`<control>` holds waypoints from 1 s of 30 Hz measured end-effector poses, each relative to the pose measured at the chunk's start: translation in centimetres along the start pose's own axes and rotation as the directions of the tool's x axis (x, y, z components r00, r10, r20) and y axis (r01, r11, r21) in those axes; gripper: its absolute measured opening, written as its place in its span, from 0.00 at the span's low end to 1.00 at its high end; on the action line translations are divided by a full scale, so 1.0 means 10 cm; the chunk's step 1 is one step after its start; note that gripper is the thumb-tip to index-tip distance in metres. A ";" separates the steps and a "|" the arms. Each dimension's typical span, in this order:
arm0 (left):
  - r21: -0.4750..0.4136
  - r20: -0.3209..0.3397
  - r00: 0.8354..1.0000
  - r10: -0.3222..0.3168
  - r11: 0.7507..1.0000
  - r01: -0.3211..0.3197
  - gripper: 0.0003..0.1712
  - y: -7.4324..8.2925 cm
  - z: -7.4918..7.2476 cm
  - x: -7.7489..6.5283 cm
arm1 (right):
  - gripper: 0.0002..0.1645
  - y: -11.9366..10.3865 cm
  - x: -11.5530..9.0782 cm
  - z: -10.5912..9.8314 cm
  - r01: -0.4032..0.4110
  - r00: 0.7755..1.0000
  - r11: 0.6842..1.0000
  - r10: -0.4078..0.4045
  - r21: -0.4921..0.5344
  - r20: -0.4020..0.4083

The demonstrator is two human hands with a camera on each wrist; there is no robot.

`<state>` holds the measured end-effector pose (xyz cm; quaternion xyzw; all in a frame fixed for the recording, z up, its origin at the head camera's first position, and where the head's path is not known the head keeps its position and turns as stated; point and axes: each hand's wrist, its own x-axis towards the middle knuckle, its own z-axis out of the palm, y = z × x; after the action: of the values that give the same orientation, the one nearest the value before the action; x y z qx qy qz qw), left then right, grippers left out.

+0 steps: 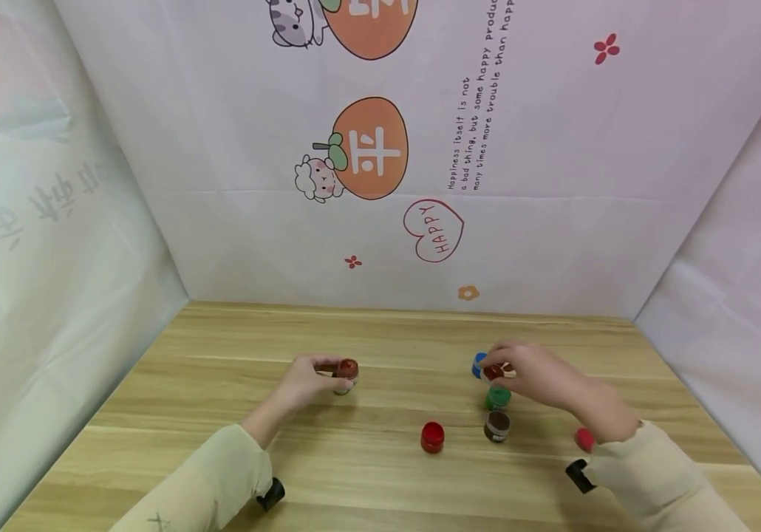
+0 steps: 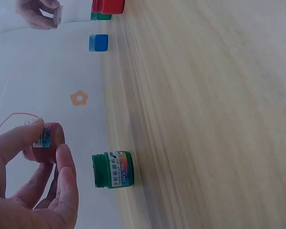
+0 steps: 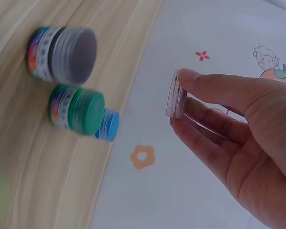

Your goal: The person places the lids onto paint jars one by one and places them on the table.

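My left hand (image 1: 304,384) pinches a small jar of brownish-red paint (image 1: 349,367) between thumb and fingers; its top shows the paint. In the left wrist view a green paint jar (image 2: 113,169) stands on the table below this held jar. From the head, that green jar is mostly hidden under the hand. My right hand (image 1: 533,373) pinches a clear round lid (image 3: 177,95) by its rim, with dark reddish paint smeared on it. It hovers over the right-hand jars: a blue jar (image 1: 479,365), a second green jar (image 1: 498,398) and a dark brown jar (image 1: 496,426).
A bright red paint jar (image 1: 432,437) stands at mid-table, left of the brown one. A pinkish-red object (image 1: 584,440) lies partly behind my right wrist. White printed sheets (image 1: 527,251) wall the wooden table (image 1: 380,488) at the back and sides.
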<state>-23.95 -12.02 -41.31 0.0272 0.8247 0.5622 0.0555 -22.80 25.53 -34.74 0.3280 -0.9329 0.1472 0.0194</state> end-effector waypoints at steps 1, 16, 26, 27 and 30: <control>0.002 0.001 1.000 0.005 1.000 -0.005 0.27 0.01 0.01 0.00 | 0.15 -0.02 0.02 0.00 0.005 1.000 1.000 -0.005 0.003 0.000; -0.041 0.130 0.986 0.109 0.994 -0.104 0.25 0.09 0.26 0.04 | 0.14 -0.26 0.28 0.11 0.118 0.993 0.992 -0.119 0.033 0.020; -0.075 0.185 0.974 0.133 0.990 -0.121 0.25 0.13 0.34 0.03 | 0.11 -0.41 0.41 0.11 0.157 0.987 0.985 -0.159 0.068 0.031; -0.078 0.187 0.973 0.133 0.990 -0.120 0.25 0.13 0.35 0.03 | 0.11 -0.43 0.42 0.12 0.164 0.986 0.984 -0.166 0.069 0.028; -0.081 0.190 0.973 0.130 0.990 -0.117 0.24 0.14 0.38 0.02 | 0.12 -0.46 0.45 0.13 0.179 0.983 0.981 -0.181 0.076 0.023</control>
<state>-23.75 -8.00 -41.34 0.1313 0.7921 0.5873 0.1017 -23.45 19.01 -34.16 0.4138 -0.8935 0.1742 0.0068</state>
